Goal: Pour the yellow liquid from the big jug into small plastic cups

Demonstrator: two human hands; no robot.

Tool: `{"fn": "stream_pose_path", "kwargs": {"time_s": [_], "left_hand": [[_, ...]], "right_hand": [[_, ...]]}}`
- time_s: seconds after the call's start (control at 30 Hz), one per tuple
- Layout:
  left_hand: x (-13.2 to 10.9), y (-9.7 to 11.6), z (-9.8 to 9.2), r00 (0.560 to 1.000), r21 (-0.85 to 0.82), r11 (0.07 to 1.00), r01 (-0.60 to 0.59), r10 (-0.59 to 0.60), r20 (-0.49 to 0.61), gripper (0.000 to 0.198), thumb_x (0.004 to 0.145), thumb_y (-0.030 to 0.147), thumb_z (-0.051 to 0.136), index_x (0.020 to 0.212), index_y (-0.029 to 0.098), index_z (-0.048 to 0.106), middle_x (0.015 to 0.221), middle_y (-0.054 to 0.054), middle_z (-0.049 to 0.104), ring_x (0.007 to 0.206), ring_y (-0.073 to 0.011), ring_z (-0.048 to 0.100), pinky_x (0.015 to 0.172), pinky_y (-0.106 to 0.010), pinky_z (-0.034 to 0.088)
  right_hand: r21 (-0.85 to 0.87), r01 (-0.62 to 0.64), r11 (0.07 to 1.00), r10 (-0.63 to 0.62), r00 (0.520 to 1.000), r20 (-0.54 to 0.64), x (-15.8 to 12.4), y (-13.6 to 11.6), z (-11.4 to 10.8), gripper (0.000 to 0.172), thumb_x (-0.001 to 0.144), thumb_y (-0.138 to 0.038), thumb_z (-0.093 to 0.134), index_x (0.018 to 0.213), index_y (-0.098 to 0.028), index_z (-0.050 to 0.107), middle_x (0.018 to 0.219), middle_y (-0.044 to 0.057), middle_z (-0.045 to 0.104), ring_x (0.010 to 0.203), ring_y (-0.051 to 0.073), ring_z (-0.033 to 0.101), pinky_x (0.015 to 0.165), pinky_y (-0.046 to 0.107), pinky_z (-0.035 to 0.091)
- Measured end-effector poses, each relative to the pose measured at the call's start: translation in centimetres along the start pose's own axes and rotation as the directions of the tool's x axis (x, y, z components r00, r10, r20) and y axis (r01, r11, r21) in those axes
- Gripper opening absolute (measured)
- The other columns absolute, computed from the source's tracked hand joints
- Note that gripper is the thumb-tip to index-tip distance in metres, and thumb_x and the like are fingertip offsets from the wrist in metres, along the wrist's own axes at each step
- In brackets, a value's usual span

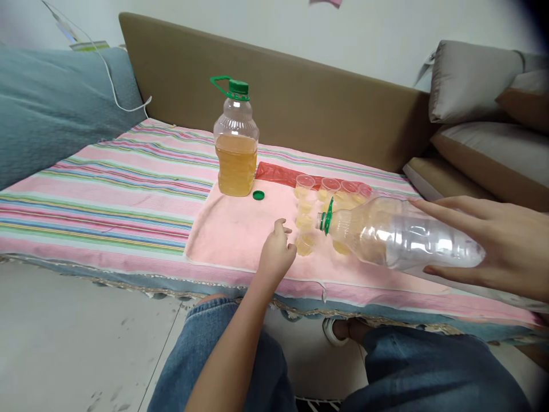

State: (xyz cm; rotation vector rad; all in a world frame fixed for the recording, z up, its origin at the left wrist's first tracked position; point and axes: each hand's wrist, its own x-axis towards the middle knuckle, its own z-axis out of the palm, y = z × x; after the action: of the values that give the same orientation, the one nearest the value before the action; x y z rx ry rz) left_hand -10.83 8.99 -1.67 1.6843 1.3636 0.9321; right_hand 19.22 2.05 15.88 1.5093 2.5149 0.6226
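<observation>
My right hand (506, 240) grips the lower part of a clear plastic bottle (398, 234) tipped almost flat. The bottle's uncapped mouth, with a green ring below it, points left over the cups. Some amber liquid shows in its neck end. Several clear plastic cups with yellowish liquid stand on a pink towel (231, 229), among them a front cup (305, 245) and a back cup (305, 183); the bottle partly hides others. Just left of the cups, my left hand (278, 249) hovers with its fingers loosely bent and apart, holding nothing. A green cap (258, 195) lies on the towel.
A big capped jug (237, 154), partly full of amber liquid, stands at the towel's back left. A crumpled red plastic bag (281, 173) lies behind the cups. Cushions (476, 80) are piled at right, and a brown backboard (300, 86) runs behind the striped cover.
</observation>
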Motion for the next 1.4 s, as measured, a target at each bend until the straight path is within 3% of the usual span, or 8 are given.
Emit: {"fn": "stream_pose_path", "kwargs": {"time_s": [0.33,0.47,0.67,1.07,1.4], "left_hand": [[0.1,-0.1,0.0,1.0,-0.004,1.0,0.011,-0.011,0.0,0.064,0.072,0.004,0.046,0.133,0.014,0.033,0.121,-0.014,0.061,0.105,-0.0226,0.06,0.088,-0.033,0.048],[0.2,-0.1,0.0,1.0,-0.013,1.0,0.023,-0.023,-0.003,0.063,0.073,0.004,0.044,0.133,0.013,0.032,0.122,-0.015,0.06,0.108,-0.0232,0.059,0.087,-0.034,0.048],[0.5,-0.1,0.1,0.999,-0.035,0.998,0.049,-0.049,-0.006,0.062,0.073,0.003,0.044,0.133,0.012,0.034,0.122,-0.017,0.06,0.108,-0.0233,0.059,0.089,-0.035,0.048],[0.5,-0.6,0.6,0.997,-0.03,0.997,0.073,-0.074,-0.022,0.063,0.073,0.003,0.043,0.134,0.013,0.034,0.123,-0.016,0.058,0.111,-0.0219,0.058,0.091,-0.034,0.048],[0.3,-0.5,0.5,0.997,-0.01,0.998,0.069,-0.07,-0.033,0.063,0.073,0.002,0.042,0.135,0.012,0.035,0.125,-0.017,0.058,0.113,-0.0234,0.057,0.093,-0.036,0.047]], "right_hand": [[0.01,-0.063,0.998,0.063,0.998,0.014,1.0,1.1,0.1,0.089,0.078,-0.074,0.046,0.151,-0.028,0.024,0.126,0.012,0.056,0.093,0.032,0.066,0.077,0.045,0.054],[0.005,-0.083,0.997,0.083,0.997,0.01,2.0,1.5,0.2,0.091,0.076,-0.075,0.048,0.148,-0.022,0.031,0.125,0.014,0.058,0.092,0.033,0.065,0.079,0.046,0.054],[-0.054,-0.062,0.997,0.063,0.998,0.01,4.1,1.7,0.1,0.091,0.074,-0.07,0.054,0.145,-0.014,0.038,0.121,0.017,0.061,0.092,0.033,0.066,0.075,0.042,0.054],[-0.116,-0.017,0.993,0.027,0.996,0.08,6.4,1.9,-0.7,0.083,0.076,-0.064,0.055,0.145,-0.02,0.04,0.124,0.017,0.061,0.094,0.035,0.067,0.072,0.044,0.053],[-0.16,0.044,0.986,-0.03,0.996,0.089,7.9,2.0,-1.1,0.083,0.076,-0.061,0.056,0.145,-0.015,0.042,0.122,0.02,0.062,0.094,0.035,0.066,0.07,0.041,0.052]]}}
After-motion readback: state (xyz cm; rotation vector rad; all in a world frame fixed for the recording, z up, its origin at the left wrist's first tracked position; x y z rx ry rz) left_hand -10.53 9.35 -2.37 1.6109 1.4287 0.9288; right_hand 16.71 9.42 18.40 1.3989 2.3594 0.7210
